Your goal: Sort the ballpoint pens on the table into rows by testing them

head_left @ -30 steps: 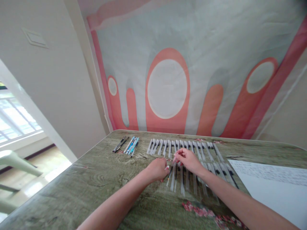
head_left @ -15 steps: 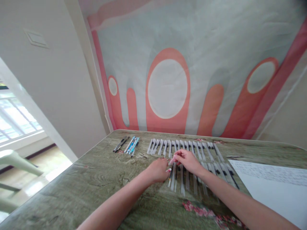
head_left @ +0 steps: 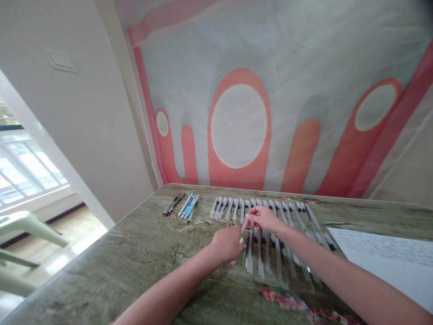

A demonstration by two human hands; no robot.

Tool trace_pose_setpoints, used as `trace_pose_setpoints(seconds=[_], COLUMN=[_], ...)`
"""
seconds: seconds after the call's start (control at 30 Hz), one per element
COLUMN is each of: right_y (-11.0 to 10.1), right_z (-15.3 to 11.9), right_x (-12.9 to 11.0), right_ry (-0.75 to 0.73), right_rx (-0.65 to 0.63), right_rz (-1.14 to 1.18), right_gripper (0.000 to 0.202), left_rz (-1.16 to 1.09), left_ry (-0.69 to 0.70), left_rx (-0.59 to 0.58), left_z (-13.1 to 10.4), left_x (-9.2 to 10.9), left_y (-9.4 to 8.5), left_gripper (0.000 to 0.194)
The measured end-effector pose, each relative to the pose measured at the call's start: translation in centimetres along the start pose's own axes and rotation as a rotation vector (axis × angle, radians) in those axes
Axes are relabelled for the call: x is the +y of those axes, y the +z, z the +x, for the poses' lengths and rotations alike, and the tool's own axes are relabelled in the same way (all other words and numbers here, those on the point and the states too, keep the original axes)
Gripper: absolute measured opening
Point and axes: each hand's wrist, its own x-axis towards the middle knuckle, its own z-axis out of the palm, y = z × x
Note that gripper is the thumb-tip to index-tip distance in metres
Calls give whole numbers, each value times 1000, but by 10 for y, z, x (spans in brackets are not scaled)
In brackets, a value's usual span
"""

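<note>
Slim pink pen-like stick (head_left: 245, 223) slants over the green wood-grain table (head_left: 152, 253), top toward the far edge, right hand (head_left: 265, 219) pinching it. Left hand (head_left: 227, 243) curled below, can't tell its grip; decent room toward the left edge.

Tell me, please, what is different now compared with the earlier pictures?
The left hand has drawn back slightly, and the right hand has moved slightly forward; more of a pink stick shows between them. No new grasp or release is clear. The blue pens, black pens and paper stayed put.
</note>
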Motion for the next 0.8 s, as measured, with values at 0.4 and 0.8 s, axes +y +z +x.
trace_pose_setpoints(seconds=[0.4,0.8], right_y=[9,-3], right_z=[12,-11], right_x=[-2,-23], right_ry=[-27,-225], right_rx=[0,109], right_rz=[-345,-631], right_gripper=[15,21], left_rz=[-200,-282], left_ry=[42,89], left_rx=[-38,-21], left_z=[9,11], left_x=[-16,-18], left_y=[-1,3], left_gripper=[35,30])
